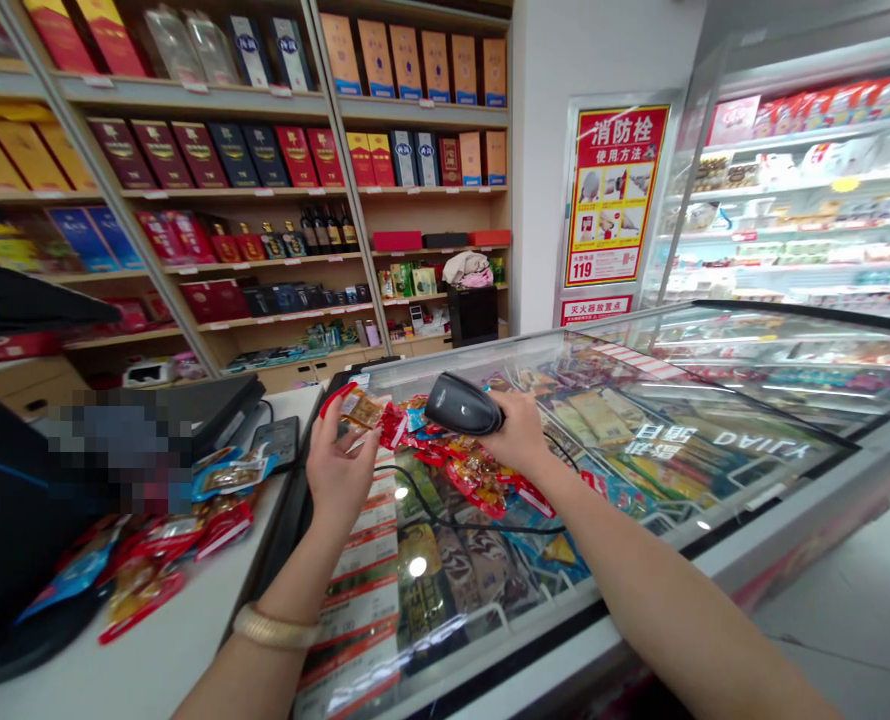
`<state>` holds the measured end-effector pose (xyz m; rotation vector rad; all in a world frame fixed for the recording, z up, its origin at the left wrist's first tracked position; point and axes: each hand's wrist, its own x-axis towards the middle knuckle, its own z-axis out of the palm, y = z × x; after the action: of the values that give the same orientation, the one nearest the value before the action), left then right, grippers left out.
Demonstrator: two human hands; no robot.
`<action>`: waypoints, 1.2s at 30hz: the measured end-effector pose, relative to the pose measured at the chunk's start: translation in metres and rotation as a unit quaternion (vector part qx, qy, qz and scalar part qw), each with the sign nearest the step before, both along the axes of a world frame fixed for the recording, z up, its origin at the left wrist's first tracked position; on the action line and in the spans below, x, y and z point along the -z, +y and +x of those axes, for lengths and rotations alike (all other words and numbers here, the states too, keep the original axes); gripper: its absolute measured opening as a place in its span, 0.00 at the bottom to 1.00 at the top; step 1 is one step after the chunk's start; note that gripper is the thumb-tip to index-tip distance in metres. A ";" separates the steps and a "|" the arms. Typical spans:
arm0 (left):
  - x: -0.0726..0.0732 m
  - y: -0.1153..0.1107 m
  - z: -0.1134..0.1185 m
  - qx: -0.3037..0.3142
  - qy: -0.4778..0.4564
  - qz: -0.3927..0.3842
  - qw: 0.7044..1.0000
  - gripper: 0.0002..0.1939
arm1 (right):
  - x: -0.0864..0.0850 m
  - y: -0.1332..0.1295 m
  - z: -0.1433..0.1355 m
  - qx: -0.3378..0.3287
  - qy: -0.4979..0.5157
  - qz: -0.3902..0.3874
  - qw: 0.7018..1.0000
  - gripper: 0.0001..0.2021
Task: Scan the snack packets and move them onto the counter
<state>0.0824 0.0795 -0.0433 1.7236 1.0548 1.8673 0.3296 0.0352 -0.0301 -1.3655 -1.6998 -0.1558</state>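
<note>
My left hand (340, 465) pinches a small red-edged snack packet (361, 408) above the left end of the glass-topped freezer (445, 600). Just to its right, my right hand (518, 430) is wrapped round a black handheld scanner (461, 404), whose head points left toward the packet. A pile of red and blue snack packets (482, 475) lies on the glass beneath the scanner. The scanner's black cable (445, 522) loops across the glass. More snack packets (167, 545) are heaped on the white counter at the left.
A phone (276, 440) and a black device (212, 410) lie on the counter (197, 640). Shelves of boxes (265, 190) stand behind. A lit display fridge (812, 200) is at the right. Price labels (362, 600) lie along the freezer's left side.
</note>
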 end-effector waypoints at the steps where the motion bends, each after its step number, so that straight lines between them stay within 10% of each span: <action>1: 0.000 0.002 -0.002 0.004 0.001 0.000 1.000 0.35 | 0.000 -0.001 -0.001 -0.010 -0.013 0.001 1.000 0.12; 18: -0.002 -0.008 -0.002 -0.060 0.197 0.114 0.972 0.27 | 0.002 -0.009 -0.014 -0.043 -0.043 -0.011 0.998 0.15; 36: -0.005 -0.007 -0.004 -0.091 0.183 0.062 0.977 0.28 | 0.005 -0.007 -0.012 -0.047 -0.029 0.006 0.998 0.14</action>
<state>0.0786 0.0722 -0.0383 2.1700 1.2942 1.7929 0.3177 0.0283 -0.0351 -1.2816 -1.8055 -0.1530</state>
